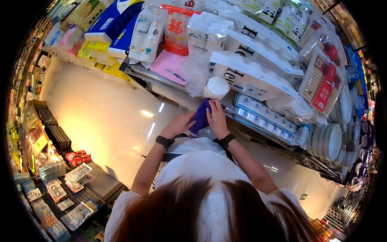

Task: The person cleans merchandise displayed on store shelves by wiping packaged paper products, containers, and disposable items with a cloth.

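A purple cloth [200, 117] is in front of my body, between both hands, at the shelf edge. My left hand [179, 124] is closed on its left side. My right hand [217, 118] grips the upper right part, with the fingertips pressed on the fabric. Just beyond the cloth sits a white round item [217, 87], perhaps a roll or a cup. Crumpled clear plastic [196, 74] lies beside it. A pen [176, 75] rests on a pink sheet of paper [164, 64] on the shelf.
White packs of tissue rolls [246, 76] are stacked at the right, near a blue-and-white boxed tray [266, 117] and upright plates [330, 141]. Bagged paper cups [147, 36] stand behind the pink paper. A lower display [60, 193] with small packets stands at left.
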### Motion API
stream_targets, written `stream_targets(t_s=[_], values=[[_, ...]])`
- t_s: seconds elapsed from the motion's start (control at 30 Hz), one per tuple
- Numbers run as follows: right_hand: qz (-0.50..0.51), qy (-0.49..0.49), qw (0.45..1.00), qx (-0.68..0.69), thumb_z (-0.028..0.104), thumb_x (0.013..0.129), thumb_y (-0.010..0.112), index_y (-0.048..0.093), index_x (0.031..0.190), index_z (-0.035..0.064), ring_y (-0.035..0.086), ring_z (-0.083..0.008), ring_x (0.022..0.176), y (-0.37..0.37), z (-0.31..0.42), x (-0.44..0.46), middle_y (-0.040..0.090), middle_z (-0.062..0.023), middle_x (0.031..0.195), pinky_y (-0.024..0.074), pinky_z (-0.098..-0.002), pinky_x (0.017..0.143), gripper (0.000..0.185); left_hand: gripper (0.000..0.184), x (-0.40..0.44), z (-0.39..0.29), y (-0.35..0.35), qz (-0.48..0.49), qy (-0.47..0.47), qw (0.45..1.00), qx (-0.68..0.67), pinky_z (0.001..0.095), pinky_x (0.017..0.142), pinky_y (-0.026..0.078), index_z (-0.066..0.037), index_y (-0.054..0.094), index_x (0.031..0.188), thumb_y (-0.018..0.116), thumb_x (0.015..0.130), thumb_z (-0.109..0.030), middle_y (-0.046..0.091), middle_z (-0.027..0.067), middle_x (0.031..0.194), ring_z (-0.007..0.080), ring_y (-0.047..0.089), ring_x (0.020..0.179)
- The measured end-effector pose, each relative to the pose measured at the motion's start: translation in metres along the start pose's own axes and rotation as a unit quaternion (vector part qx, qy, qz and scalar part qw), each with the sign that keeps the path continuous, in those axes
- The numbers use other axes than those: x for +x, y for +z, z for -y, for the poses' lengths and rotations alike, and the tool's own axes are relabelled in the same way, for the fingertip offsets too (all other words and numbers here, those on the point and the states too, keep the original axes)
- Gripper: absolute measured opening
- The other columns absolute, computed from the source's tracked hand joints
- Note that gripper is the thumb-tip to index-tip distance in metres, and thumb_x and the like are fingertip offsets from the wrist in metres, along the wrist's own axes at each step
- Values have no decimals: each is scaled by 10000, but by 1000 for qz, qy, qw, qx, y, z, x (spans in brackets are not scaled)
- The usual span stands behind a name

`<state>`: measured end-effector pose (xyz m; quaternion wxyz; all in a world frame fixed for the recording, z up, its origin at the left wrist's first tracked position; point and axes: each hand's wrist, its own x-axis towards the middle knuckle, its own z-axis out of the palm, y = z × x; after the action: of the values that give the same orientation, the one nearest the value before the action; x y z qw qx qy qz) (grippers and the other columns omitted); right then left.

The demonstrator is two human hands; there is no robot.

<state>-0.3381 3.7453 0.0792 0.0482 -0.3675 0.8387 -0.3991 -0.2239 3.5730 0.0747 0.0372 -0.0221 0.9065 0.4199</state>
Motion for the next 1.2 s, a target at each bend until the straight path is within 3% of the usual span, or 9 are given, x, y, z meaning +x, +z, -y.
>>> stream_targets(t_s=[0.27, 0.4, 0.43, 0.53, 0.7, 0.83, 0.97, 1.07, 1.2], values=[[0, -20, 999, 34, 13, 854, 583, 467, 1253, -87, 526, -408, 1139, 33, 39, 30, 447, -205, 1261, 454, -421, 975, 428, 311, -10, 15, -37, -6, -58, 998, -8, 460, 762, 484, -25, 521, 1177, 601, 918, -175, 633, 226, 1007, 417, 608, 926], [76, -1, 996, 50, 56, 866, 593, 453, 1248, -97, 536, -423, 1122, 40, 43, 57, 416, -222, 1278, 466, -441, 955, 435, 294, -11, 30, -41, -99, -61, 991, -61, 460, 747, 487, -23, 550, 1152, 607, 910, -179, 642, 228, 958, 422, 615, 897], [91, -3, 995, 48, 62, 866, 595, 453, 1244, -98, 543, -430, 1110, 41, 44, 64, 411, -229, 1282, 471, -447, 948, 435, 282, -10, 37, -39, -133, -56, 988, -56, 388, 653, 478, -15, 558, 1166, 598, 936, -173, 658, 181, 876, 307, 622, 724], [134, -5, 990, 44, 73, 863, 600, 453, 1232, -101, 560, -448, 1075, 47, 48, 77, 400, -246, 1293, 483, -466, 927, 434, 269, -9, 51, -37, -156, -88, 981, -68, 379, 630, 477, -10, 563, 1158, 593, 940, -165, 652, 183, 853, 288, 616, 689], [181, -41, 982, 20, 75, 839, 624, 422, 1259, -128, 547, -479, 1088, 65, 51, 96, 378, -286, 1306, 483, -475, 940, 508, 232, -15, 54, -40, -211, -125, 965, -94, 323, 594, 447, -2, 562, 1132, 570, 966, -165, 604, 139, 765, 173, 554, 631], [216, -53, 975, -10, 59, 811, 640, 343, 1315, -164, 520, -505, 1135, 80, 58, 107, 331, -322, 1352, 472, -469, 979, 626, 212, -23, 38, -49, -249, -160, 951, -87, 337, 611, 453, -2, 550, 1112, 558, 975, -163, 607, 153, 773, 204, 560, 637], [153, -153, 974, -66, 83, 753, 683, 333, 1308, -182, 581, -430, 1064, 92, 58, 109, 357, -326, 1348, 563, -408, 842, 709, 199, -21, 28, -48, -278, -191, 937, -95, 359, 649, 469, -1, 532, 1112, 536, 984, -153, 615, 179, 798, 262, 597, 677], [195, -120, 972, -58, 88, 739, 696, 327, 1319, -187, 576, -415, 1077, 94, 63, 114, 355, -320, 1367, 562, -399, 836, 741, 183, -17, 17, -51, -275, -220, 930, -109, 373, 680, 484, 0, 520, 1109, 521, 987, -137, 624, 198, 827, 301, 627, 722], [226, -87, 970, -24, 41, 778, 639, 289, 1346, -194, 524, -474, 1160, 92, 68, 116, 304, -335, 1406, 502, -447, 940, 707, 175, -14, 28, -54, -262, -228, 934, -86, 369, 692, 489, 0, 517, 1103, 523, 983, -128, 629, 198, 837, 303, 629, 729]])
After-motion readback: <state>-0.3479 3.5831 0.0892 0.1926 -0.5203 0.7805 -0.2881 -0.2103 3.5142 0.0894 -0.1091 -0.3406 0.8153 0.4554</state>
